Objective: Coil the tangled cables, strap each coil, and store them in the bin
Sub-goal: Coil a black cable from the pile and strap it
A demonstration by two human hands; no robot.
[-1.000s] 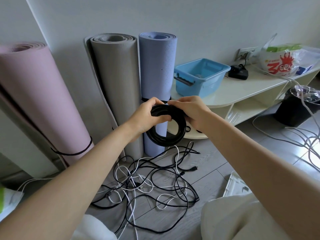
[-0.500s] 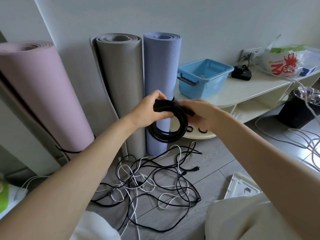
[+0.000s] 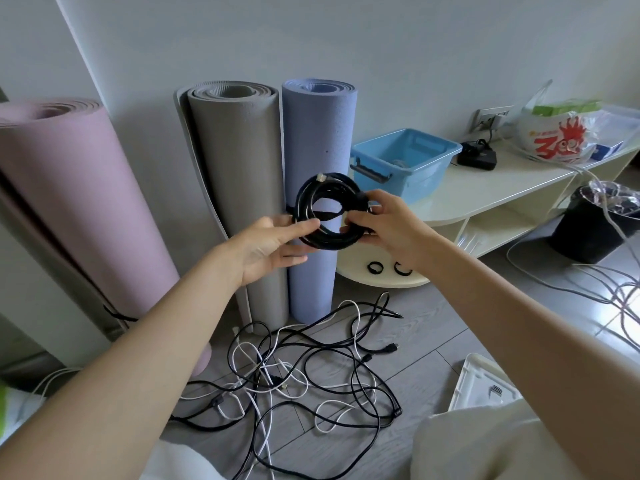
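A black cable coil (image 3: 320, 211) is held up in front of the blue mat, its flat face toward me. My right hand (image 3: 381, 226) grips the coil's right side, fingers curled round it. My left hand (image 3: 268, 245) lies palm-up under the coil's left edge with straight fingers touching it. A tangle of black and white cables (image 3: 304, 372) lies on the floor below. The blue bin (image 3: 405, 164) stands on the cream shelf, with something grey inside. Two black strap rings (image 3: 388, 269) sit on the lower shelf.
Three rolled mats lean on the wall: pink (image 3: 69, 202), grey (image 3: 239, 188), blue (image 3: 320, 133). A cream shelf unit (image 3: 485, 188) holds a black adapter (image 3: 478, 157) and a plastic bag (image 3: 568, 133). A black waste bin (image 3: 595, 223) and a white tray (image 3: 481, 386) stand at the right.
The coil has been turned flat-on toward me and raised slightly. My left hand has let go of its grip and opened beneath the coil. My right hand still holds it.
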